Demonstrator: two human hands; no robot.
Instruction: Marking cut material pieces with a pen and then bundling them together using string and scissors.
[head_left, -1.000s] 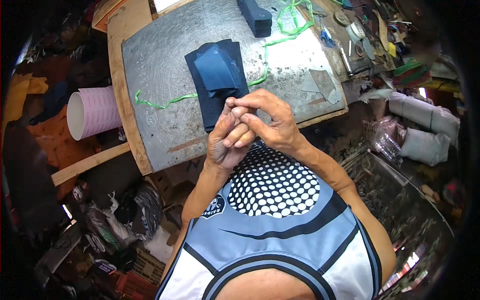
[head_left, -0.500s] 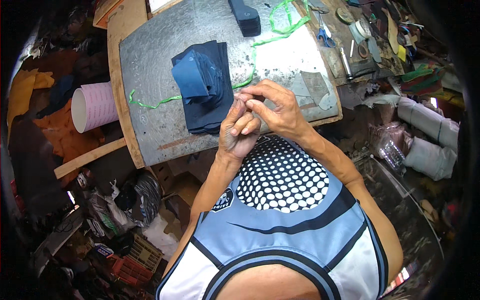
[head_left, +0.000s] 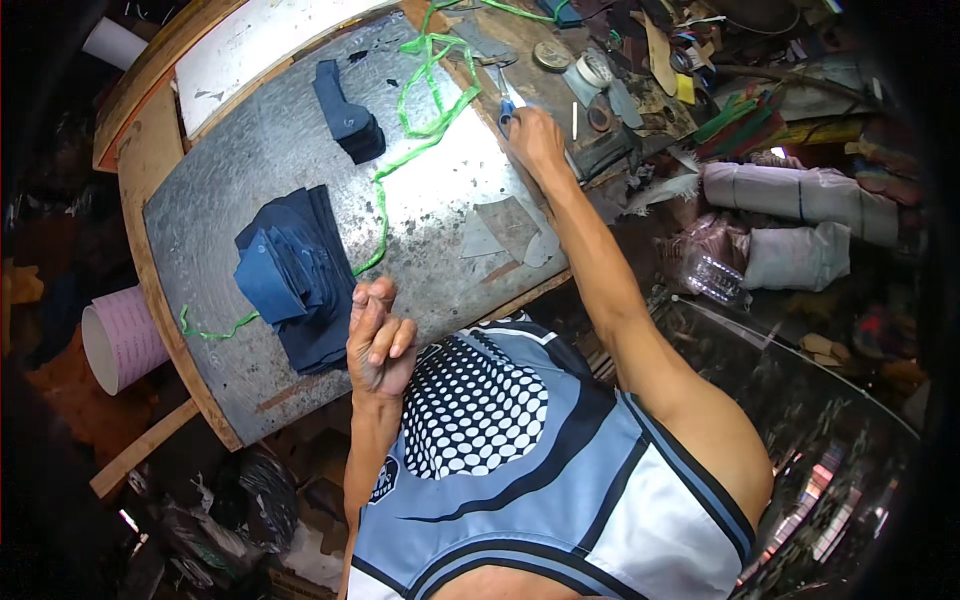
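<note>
My left hand is closed in front of the near right edge of a stack of dark blue cut pieces, thumb and fingertips pressed together. Whatever it pinches is too small or hidden to make out. Stretched across the table, my right hand has its fingers curled at the blue handles of a pair of scissors. Smaller, lighter blue pieces lie on top of the stack. A green strip runs to the stack's right side, and its other end emerges on the left.
Another stack of dark blue shaped pieces lies farther back on the grey worktop. Grey scraps rest near its right edge. Tape rolls sit on the side bench. A pink-white roll stands at the left, wrapped bundles at the right.
My right hand has left my left hand and reached forward to the scissors. My left hand stays closed. The view has shifted, so the table appears farther left and turned.
</note>
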